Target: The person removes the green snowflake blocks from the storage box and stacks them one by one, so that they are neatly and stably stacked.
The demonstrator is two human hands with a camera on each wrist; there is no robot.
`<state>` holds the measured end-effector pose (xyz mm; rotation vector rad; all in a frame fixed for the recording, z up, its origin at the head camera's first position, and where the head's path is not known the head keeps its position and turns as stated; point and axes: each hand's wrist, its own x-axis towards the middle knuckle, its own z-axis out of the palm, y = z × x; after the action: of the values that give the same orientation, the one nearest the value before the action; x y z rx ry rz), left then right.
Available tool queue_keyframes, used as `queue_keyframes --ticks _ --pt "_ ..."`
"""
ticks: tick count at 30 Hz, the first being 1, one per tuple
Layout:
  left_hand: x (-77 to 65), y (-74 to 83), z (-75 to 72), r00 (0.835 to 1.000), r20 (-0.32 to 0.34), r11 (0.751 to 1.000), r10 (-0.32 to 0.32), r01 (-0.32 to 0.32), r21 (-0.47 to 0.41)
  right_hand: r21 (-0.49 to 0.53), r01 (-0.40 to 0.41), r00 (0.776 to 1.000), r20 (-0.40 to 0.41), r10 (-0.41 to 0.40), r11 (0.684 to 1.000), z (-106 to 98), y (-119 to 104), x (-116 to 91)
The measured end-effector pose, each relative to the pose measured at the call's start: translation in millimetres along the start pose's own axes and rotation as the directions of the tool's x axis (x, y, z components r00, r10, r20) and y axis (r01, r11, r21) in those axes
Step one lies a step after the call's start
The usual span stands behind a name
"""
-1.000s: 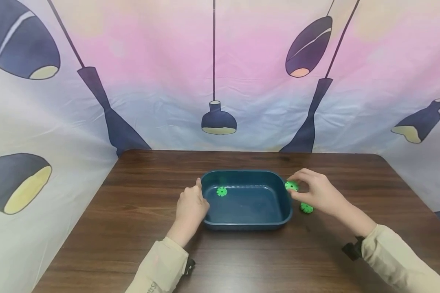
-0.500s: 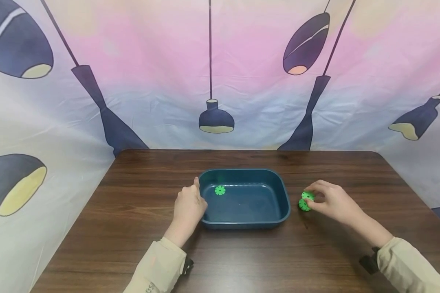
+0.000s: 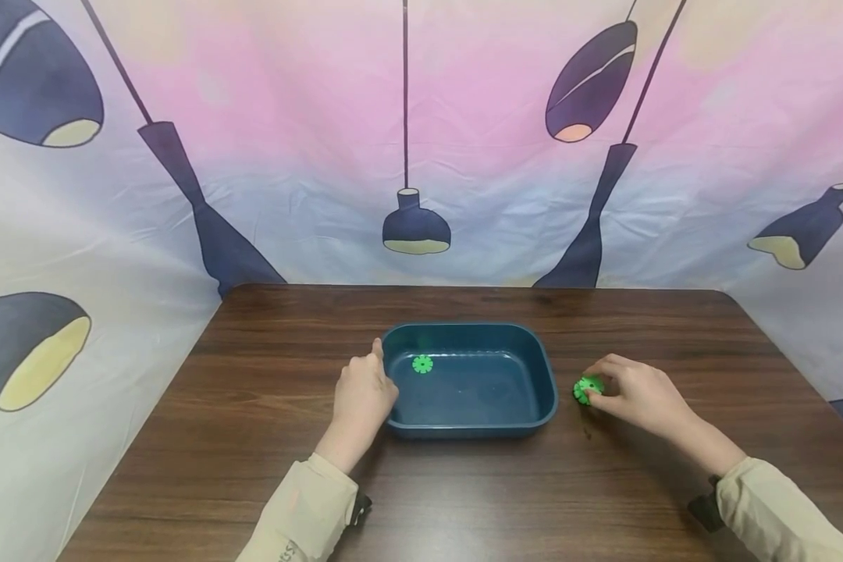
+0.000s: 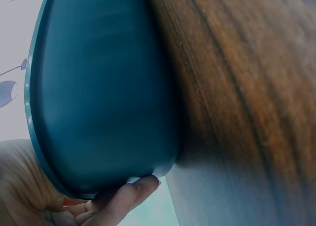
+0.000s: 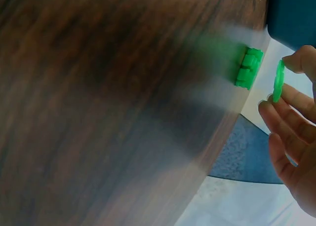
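My left hand (image 3: pixel 364 393) grips the left rim of a dark teal plastic tub (image 3: pixel 474 398). In the left wrist view its fingers (image 4: pixel 118 203) curl against the tub's outer wall. One green notched disc (image 3: pixel 422 364) lies inside the tub near its back left. To the right of the tub, my right hand (image 3: pixel 642 394) pinches another green notched disc (image 5: pixel 279 81) between thumb and fingertips. Close beside that disc, a small stack of green notched discs (image 5: pixel 249 68) sits on the table; in the head view the held disc overlaps it.
Dark wood-grain table (image 3: pixel 267 437) lies under the tub and the stack. A patterned cloth (image 3: pixel 309 211) with printed lamps hangs behind the table and along its sides. The tub's right wall stands a short way left of the stack.
My right hand has moved right from beside the tub's right rim, then lowered with its disc over the stack. My left hand stays on the tub's rim.
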<state>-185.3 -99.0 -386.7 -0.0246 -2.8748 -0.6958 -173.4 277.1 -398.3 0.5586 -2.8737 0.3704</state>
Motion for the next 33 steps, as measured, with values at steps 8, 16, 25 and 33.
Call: queue_keyframes --ticks 8,16,25,33 --pt "0.1 -0.6 -0.9 1.0 0.004 1.0 -0.002 0.002 0.018 -0.024 0.013 1.0 0.012 -0.013 1.0 7 0 3" --pt "-0.1 -0.3 -0.5 1.0 0.019 1.0 -0.014 0.014 0.014 -0.056 0.018 1.0 0.017 -0.018 0.998 9 -1 4" --pt "0.3 -0.3 -0.1 0.999 0.031 1.0 -0.024 0.024 0.004 -0.086 0.043 0.999 0.002 -0.043 0.995 12 1 3" --pt "-0.4 0.0 0.4 1.0 0.021 1.0 -0.014 0.014 0.002 -0.097 0.077 0.994 -0.067 -0.083 0.992 14 2 3"
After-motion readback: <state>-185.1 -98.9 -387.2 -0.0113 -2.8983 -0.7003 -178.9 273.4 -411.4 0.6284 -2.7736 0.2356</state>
